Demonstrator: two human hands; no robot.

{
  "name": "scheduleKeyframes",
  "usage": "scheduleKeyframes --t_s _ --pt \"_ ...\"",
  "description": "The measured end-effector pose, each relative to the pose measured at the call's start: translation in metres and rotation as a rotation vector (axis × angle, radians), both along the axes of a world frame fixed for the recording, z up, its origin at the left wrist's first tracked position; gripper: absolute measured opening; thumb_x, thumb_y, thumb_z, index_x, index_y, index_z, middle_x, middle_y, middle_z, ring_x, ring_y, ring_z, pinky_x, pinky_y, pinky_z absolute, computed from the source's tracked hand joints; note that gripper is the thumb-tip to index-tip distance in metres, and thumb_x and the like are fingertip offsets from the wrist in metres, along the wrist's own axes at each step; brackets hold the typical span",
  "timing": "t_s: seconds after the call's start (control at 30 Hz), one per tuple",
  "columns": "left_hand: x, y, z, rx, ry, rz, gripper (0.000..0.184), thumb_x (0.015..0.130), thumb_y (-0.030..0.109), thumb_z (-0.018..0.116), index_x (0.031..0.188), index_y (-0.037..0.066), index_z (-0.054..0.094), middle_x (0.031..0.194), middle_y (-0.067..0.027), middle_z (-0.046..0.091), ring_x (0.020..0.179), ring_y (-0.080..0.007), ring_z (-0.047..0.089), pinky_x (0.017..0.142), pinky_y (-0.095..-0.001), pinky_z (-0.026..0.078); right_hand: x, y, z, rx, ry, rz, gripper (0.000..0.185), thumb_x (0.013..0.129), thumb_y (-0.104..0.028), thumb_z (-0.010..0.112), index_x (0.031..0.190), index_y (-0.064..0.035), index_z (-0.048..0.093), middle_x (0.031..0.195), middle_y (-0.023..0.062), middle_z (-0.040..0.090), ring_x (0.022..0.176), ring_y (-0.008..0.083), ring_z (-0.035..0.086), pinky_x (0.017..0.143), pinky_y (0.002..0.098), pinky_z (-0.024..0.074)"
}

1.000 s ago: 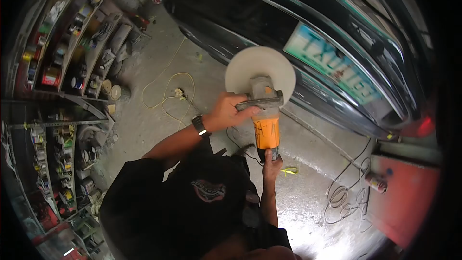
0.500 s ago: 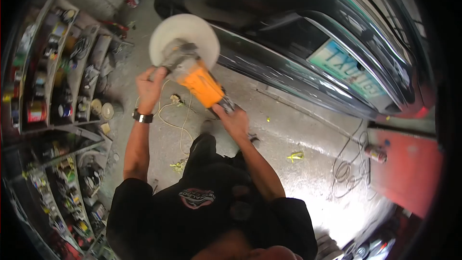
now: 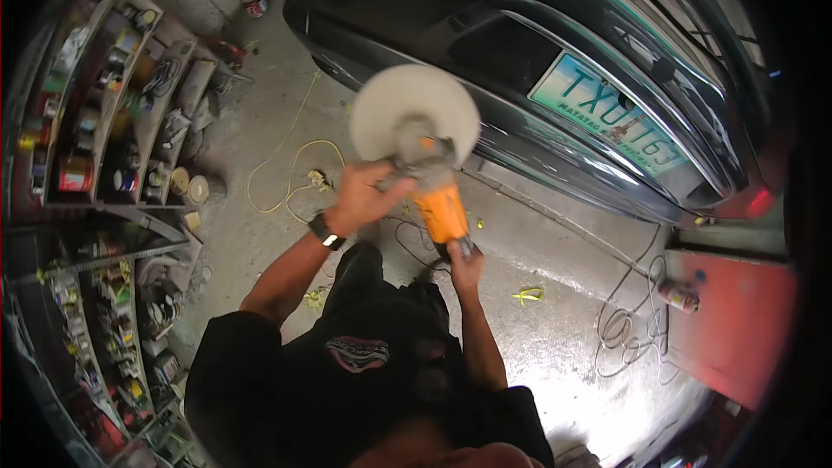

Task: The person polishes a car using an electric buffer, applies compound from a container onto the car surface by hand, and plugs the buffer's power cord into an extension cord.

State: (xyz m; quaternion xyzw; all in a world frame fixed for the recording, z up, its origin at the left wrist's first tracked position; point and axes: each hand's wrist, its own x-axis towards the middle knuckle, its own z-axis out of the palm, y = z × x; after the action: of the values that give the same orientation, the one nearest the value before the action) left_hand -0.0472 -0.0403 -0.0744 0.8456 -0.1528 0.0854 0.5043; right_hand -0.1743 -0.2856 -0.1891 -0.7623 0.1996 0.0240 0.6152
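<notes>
An orange and grey polisher (image 3: 444, 213) with a big round white pad (image 3: 414, 91) is held between my two hands. My left hand (image 3: 362, 198), a watch on its wrist, is closed around the grip beside the grey head. Behind it, my right hand (image 3: 465, 266) wraps the dark rear end of the tool. The pad overlaps the lower edge of the dark car's bumper (image 3: 511, 134) in the view; whether it touches the paint I cannot tell. A licence plate (image 3: 598, 108) is on the car, right of the pad.
Shelves (image 3: 130, 61) packed with cans and tools line the left side. A yellow cord (image 3: 299, 160) snakes over the concrete floor, and a coiled dark cable (image 3: 617, 329) lies at the right by a red panel (image 3: 737, 312). A can (image 3: 254, 2) stands far back.
The polisher has moved right along the bumper and slightly nearer to me, both hands staying on it. Its body now points more nearly straight away from me.
</notes>
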Motion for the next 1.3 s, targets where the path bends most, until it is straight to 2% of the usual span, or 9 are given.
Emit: scheduleKeyframes --t_s 0.2,0.3,0.47,0.57,0.73,0.97,1.13,1.23,1.3 --pt "-0.026 -0.155 0.03 -0.012 -0.129 -0.2 0.027 0.081 0.028 0.078 0.077 0.003 0.068 0.065 -0.0149 0.062 0.056 -0.0315 0.061 0.051 -0.036 0.046 -0.078 -0.116 -0.028 0.031 -0.016 -0.169 0.043 0.087 -0.039 0.07 0.085 0.0029 0.062 0.07 0.0009 0.056 0.067 0.011 0.051 0.059 0.0318 0.0438" --pt "-0.034 -0.221 0.027 0.065 -0.131 -0.265 0.031 0.081 0.032 0.077 0.075 0.003 0.067 0.062 -0.0135 0.061 0.054 -0.0285 0.062 0.048 -0.0363 0.045 -0.098 -0.166 -0.044 0.127 -0.059 -0.263 0.045 0.09 -0.042 0.067 0.082 0.0019 0.061 0.069 -0.0005 0.054 0.065 0.0102 0.048 0.058 0.0307 0.0419" --pt "-0.033 -0.311 0.037 0.21 -0.157 -0.371 0.048 0.082 0.05 0.071 0.066 0.005 0.063 0.053 -0.0116 0.058 0.048 -0.0296 0.06 0.045 -0.0377 0.045 -0.113 -0.219 -0.052 0.303 -0.078 -0.39 0.067 0.089 -0.061 0.059 0.109 0.0037 0.058 0.085 0.0089 0.064 0.062 0.0165 0.061 0.053 0.0315 0.0542" --pt "-0.026 -0.335 0.041 0.201 -0.174 -0.419 0.057 0.082 0.058 0.068 0.062 0.005 0.062 0.049 -0.0111 0.056 0.045 -0.0299 0.059 0.044 -0.0381 0.046 -0.108 -0.222 -0.044 0.311 -0.091 -0.498 0.07 0.089 -0.064 0.057 0.11 0.0037 0.057 0.083 0.0089 0.063 0.062 0.0166 0.061 0.052 0.0316 0.0538" --pt "-0.015 -0.282 0.029 0.141 -0.21 -0.386 0.049 0.081 0.053 0.071 0.066 0.006 0.064 0.051 -0.0107 0.057 0.047 -0.0299 0.06 0.046 -0.0384 0.047 -0.096 -0.186 -0.031 0.247 -0.05 -0.354 0.066 0.091 -0.062 0.056 0.1 0.0033 0.058 0.076 0.0078 0.06 0.056 0.0158 0.058 0.05 0.0306 0.0495" --pt "0.001 -0.08 0.015 0.028 -0.192 -0.221 0.032 0.074 0.035 0.083 0.077 0.006 0.07 0.06 -0.0115 0.059 0.055 -0.0294 0.061 0.053 -0.0384 0.046 -0.05 -0.05 -0.068 0.038 -0.183 -0.156 0.069 0.089 -0.06 0.061 0.101 0.007 0.058 0.076 0.0056 0.059 0.06 0.0138 0.057 0.052 0.0291 0.047" --pt "0.026 0.051 0.006 -0.02 -0.202 -0.09 0.032 0.071 0.03 0.085 0.077 0.004 0.068 0.066 -0.0121 0.063 0.059 -0.0291 0.061 0.057 -0.037 0.046 0.005 0.063 -0.027 -0.076 -0.09 -0.055 0.054 0.085 -0.045 0.067 0.091 0.0082 0.06 0.078 0.0036 0.058 0.071 0.0128 0.052 0.061 0.0316 0.0442" --pt "0.04 0.119 -0.017 -0.021 -0.186 -0.019 0.034 0.072 0.031 0.085 0.076 0.003 0.067 0.067 -0.0114 0.063 0.059 -0.029 0.061 0.056 -0.0368 0.046 0.034 0.11 -0.042 -0.244 0.069 -0.009 0.048 0.076 -0.036 0.072 0.099 0.0061 0.065 0.083 0.0194 0.069 0.077 0.0313 0.068 0.069 0.0431 0.051" --pt "0.049 0.162 -0.03 -0.001 -0.12 0.007 0.034 0.074 0.031 0.084 0.075 0.002 0.065 0.068 -0.0112 0.063 0.06 -0.0293 0.061 0.056 -0.0368 0.046 0.057 0.144 -0.035 -0.288 0.092 0.022 0.058 0.07 -0.043 0.076 0.101 0.0047 0.067 0.085 0.0232 0.069 0.082 0.0368 0.069 0.072 0.0454 0.0514"
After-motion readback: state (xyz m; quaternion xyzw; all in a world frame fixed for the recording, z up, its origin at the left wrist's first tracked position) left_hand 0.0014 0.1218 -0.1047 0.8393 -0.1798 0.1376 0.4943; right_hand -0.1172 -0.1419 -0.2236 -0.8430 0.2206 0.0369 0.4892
